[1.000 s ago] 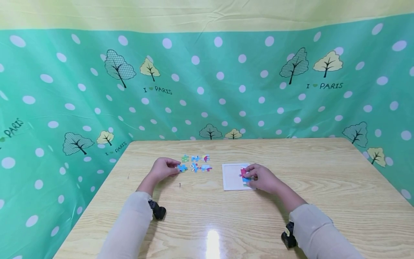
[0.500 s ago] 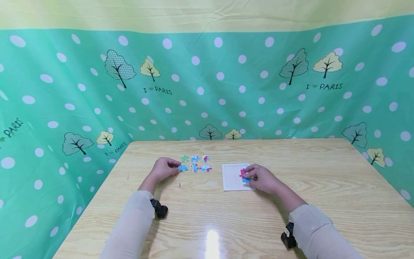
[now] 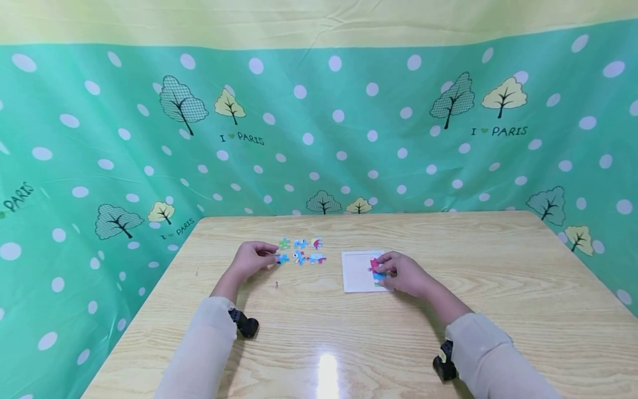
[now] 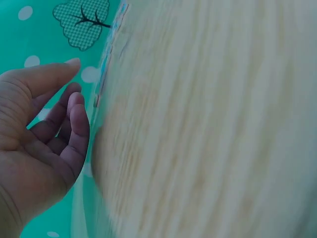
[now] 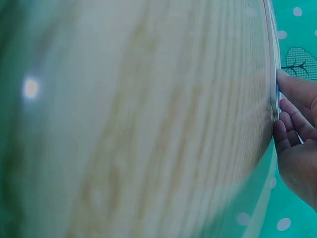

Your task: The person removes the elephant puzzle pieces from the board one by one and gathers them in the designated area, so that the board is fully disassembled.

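Left hand (image 3: 251,258) just beside the near-left blue puzzle piece (image 3: 283,259), thumb and fingertips parted and loosely bent, with only a gap between them in the left wrist view; contact with the piece not discernible. To the right and behind, five further puzzle pieces (image 3: 299,257) in two rows on the wood-grain table (image 3: 319,316). Right hand (image 3: 406,275) at the right side of the white tray (image 3: 356,271), fingers bent over adjoining red and blue pieces (image 3: 374,266) inside; pinching or merely resting, impossible to tell. Behind, green polka-dot cloth (image 3: 319,127).
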Demonstrator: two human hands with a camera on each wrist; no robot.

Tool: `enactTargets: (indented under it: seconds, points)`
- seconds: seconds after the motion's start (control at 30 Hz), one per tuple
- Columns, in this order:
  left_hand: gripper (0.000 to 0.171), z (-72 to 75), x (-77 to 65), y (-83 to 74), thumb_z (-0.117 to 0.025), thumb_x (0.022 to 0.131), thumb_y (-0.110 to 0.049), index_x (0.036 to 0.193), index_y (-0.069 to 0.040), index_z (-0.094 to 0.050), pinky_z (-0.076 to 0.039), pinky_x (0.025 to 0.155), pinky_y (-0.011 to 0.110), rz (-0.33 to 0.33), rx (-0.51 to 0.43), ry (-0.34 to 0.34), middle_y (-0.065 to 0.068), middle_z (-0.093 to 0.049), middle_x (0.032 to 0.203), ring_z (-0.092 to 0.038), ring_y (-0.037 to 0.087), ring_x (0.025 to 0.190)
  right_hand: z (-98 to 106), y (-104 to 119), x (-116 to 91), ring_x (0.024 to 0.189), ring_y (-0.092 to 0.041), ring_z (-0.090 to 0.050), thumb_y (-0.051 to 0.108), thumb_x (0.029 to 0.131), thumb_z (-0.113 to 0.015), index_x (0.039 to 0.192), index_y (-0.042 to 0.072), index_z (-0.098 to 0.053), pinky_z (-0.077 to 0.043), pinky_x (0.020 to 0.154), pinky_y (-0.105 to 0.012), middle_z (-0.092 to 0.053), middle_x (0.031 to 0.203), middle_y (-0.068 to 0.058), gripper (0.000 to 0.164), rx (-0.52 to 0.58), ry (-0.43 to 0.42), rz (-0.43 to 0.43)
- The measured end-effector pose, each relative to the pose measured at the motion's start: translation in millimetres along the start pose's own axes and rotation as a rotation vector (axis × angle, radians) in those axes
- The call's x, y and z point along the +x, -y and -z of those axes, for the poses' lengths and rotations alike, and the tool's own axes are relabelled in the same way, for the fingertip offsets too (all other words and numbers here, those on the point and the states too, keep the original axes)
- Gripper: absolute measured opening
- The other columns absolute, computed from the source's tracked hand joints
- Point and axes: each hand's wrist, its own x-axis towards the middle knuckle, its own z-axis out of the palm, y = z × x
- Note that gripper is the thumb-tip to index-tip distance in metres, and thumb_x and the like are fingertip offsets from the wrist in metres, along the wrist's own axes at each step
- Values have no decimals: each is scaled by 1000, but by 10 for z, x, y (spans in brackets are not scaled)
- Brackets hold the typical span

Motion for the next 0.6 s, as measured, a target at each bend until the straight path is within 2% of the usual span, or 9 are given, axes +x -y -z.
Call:
enactTargets:
  seconds: [0.17,0.3,0.43,0.6]
  points:
    - [33,-79,-11,-85,-77,92,-6,124,3,-71,-60,74,31,-16,-77,11,15,-70,113,-64,20,91,0,-13,7,107,-27,-57,1,89,-79,116,-5,-76,-51,83,-33,-58,139,-16,28,-7,-10,11]
    - [34,-160,-26,-178,-77,92,-5,124,5,-71,-59,75,28,-75,-84,22,17,-71,112,-65,20,93,-9,-5,3,104,-26,-56,0,88,-79,117,-5,-75,-50,81,-32,-58,139,-17,30,-16,-19,12]
    - [33,-236,-55,-246,-78,91,-6,122,4,-72,-55,78,24,-110,-63,32,15,-71,111,-64,20,96,-35,4,-18,115,-33,-58,0,88,-79,117,-5,-75,-53,91,-40,-59,138,-17,30,-23,-24,34]
    - [32,-331,-70,-322,-77,91,-4,121,3,-73,-55,78,25,-115,-66,47,12,-72,108,-64,21,96,-37,-4,-26,128,-40,-53,0,87,-79,116,-5,-75,-50,102,-49,-61,137,-18,30,-26,-43,52]
